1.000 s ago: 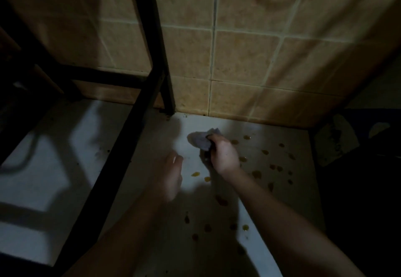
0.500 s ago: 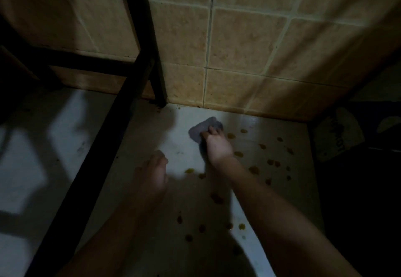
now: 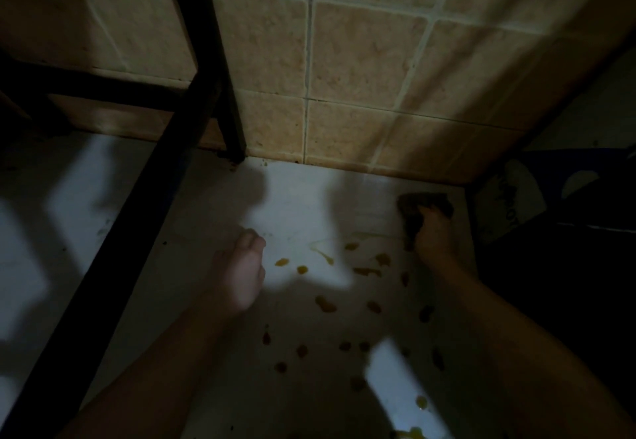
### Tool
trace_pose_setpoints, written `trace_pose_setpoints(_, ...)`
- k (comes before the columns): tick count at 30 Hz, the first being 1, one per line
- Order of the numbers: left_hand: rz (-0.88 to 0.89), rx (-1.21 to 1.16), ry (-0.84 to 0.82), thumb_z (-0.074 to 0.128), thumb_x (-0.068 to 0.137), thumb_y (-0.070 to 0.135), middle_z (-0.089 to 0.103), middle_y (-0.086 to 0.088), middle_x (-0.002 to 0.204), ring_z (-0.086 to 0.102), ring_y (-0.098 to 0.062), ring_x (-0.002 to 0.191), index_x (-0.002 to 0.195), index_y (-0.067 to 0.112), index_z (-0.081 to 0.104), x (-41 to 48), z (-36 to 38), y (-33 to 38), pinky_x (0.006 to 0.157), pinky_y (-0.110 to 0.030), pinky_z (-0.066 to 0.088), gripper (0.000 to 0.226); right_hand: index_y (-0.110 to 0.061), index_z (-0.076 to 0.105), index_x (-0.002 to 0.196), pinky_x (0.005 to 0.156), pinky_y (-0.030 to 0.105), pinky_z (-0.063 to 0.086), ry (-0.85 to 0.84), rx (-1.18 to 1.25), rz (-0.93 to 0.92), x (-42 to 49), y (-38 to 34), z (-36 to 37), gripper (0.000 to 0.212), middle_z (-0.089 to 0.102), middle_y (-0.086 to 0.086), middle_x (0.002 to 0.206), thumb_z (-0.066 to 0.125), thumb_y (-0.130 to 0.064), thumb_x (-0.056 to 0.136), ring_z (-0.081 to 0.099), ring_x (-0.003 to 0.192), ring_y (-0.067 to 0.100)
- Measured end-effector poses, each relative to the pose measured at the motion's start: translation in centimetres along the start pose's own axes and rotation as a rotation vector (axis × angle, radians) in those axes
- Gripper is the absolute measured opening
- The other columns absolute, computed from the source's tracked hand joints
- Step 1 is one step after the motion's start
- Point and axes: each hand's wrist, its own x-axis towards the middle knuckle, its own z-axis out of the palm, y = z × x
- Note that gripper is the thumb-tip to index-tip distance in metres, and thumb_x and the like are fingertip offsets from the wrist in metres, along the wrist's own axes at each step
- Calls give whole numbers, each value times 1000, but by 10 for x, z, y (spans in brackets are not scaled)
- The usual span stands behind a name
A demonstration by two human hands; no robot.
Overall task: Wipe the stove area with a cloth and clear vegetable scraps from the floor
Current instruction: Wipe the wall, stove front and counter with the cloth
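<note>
While left hand point(image 3: 241, 277) hangs loosely curled, right hand point(image 3: 434, 237) grips cloth point(image 3: 426, 202)

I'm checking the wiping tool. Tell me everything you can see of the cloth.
The cloth is a dark grey, crumpled pad, apparently soft fabric. It rests on the white surface at its far right corner, close to the tiled wall. The right hand grips its near edge, fingers curled over it. Dim light hides its texture.
</note>
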Motion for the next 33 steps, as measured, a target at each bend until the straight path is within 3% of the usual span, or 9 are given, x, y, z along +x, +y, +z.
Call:
trace_pose_setpoints(4,46,-28,41,53,90,15,48,-5,129,52,-24,112,126,16,51,-1,-4,-1,97,-37,44,36,-10,48,137,109,43,33,61,-6,-28,-24,-42,20,44,46,17,140,40,-3,94,42,128,37)
trace_pose_setpoints(9,95,-51,63,54,88,11,53,-7,122,54,-25,107,122,13,54,-4,-5,-1,93,-36,46,34,-12,44,138,109,45,34,-121,3,-325,-79,-103,48,44,38,14,145,45,-6,94,36,133,32)
trace_pose_setpoints(12,99,-82,98,56,88,10,56,-8,118,55,-23,103,121,12,56,-5,-6,-1,89,-35,47,32,-16,32,145,107,51,37,-240,-140,-505,-108,-121,62,53,22,10,156,47,-10,94,18,144,31)
trace_pose_setpoints(17,93,-96,89,54,89,10,55,-9,115,55,-25,99,120,10,55,-12,-10,-1,85,-39,48,31,-18,29,146,106,48,40,-275,-202,-609,-115,-112,62,51,18,6,158,44,-16,97,14,146,28)
trace_pose_setpoints(22,80,-77,94,51,90,10,53,-10,119,53,-29,106,120,10,55,-22,-8,5,91,-41,44,30,-15,39,141,112,38,31,-189,-126,-529,-100,-90,54,50,29,10,153,46,-6,92,23,141,29)
trace_pose_setpoints(26,70,-80,109,52,90,10,54,-10,122,51,-30,111,123,12,54,-20,-11,16,93,-40,44,33,-15,44,140,115,35,26,-92,-80,-337,-82,-54,36,46,38,8,149,40,-5,95,34,137,27)
trace_pose_setpoints(29,77,-78,121,52,89,8,56,-12,121,52,-31,110,123,11,55,-20,-13,20,93,-41,44,35,-16,46,139,112,39,31,-53,14,-142,-74,-15,16,42,43,11,146,38,-10,98,39,133,29)
trace_pose_setpoints(33,105,-66,94,52,89,8,55,-14,123,51,-33,113,126,8,55,-21,-14,17,96,-43,44,37,-12,48,138,109,39,34,-14,39,-14,-76,30,-3,40,44,15,144,39,-12,98,42,130,33)
